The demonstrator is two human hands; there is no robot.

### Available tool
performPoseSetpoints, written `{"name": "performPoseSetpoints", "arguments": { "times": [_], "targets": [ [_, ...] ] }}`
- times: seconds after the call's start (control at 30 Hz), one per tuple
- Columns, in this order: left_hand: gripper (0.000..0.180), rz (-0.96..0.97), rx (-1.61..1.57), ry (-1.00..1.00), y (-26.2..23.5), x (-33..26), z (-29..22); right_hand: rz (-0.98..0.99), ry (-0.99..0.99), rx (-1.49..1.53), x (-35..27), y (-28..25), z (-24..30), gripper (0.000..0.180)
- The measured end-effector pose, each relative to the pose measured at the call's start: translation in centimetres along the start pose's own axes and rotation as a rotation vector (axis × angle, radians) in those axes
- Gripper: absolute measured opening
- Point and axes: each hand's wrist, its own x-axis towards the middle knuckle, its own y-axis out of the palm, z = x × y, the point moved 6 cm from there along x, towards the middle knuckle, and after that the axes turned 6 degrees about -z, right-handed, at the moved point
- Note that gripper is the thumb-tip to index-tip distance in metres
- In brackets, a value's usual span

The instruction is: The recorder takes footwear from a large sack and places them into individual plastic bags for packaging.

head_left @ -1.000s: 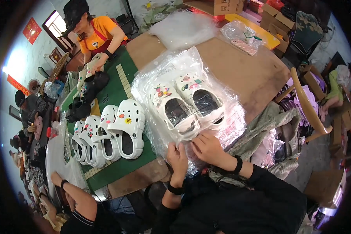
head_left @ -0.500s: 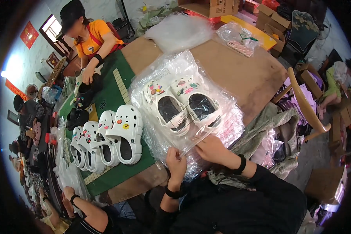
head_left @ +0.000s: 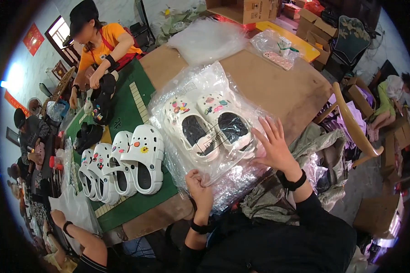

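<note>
1. Gripping the near edge of a clear plastic bag [head_left: 205, 113] at lower centre of the frame, the left hand [head_left: 199, 189] is curled shut on the film.
2. The right hand [head_left: 273, 148], right of centre, lies fully open with fingers spread, flat on the bag's right edge.
3. Inside the bag, just above both hands, sits a pair of white clogs [head_left: 207, 125] with coloured charms, toes toward the top of the frame.
4. Left of the bag, a row of white clogs [head_left: 123, 166] stands on a green mat [head_left: 123, 104], close beside it.
5. Bare brown table [head_left: 278, 86] stretches to the upper right; its right edge drops off just beyond the right hand.
6. At upper left, a person in an orange shirt [head_left: 105, 43] handles black clogs [head_left: 100, 104].
</note>
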Motion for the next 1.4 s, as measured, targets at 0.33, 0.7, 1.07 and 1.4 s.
{"name": "performPoseSetpoints", "arguments": {
  "times": [0.33, 0.7, 1.07, 1.4],
  "targets": [
    [0.033, 0.051, -0.011, -0.005, 0.8, -0.1, 0.0, 0.096, 0.066, 0.145, 0.7, 1.8, -1.0, 0.083],
    [0.043, 0.092, 0.073, -0.009, 0.5, -0.2, -0.5, -0.089, 0.295, 0.261, 1.1, 2.9, -2.5, 0.055],
    [0.066, 0.034, 0.222, 0.199, -0.1, -0.2, -0.8, -0.012, 0.414, 0.095, 0.9, 4.1, -3.5, 0.046],
    [0.056, 0.05, 0.317, 0.172, 0.3, -0.1, -0.9, -0.082, 0.555, 0.036, 0.4, 4.3, -4.3, 0.043]
  ]
}}
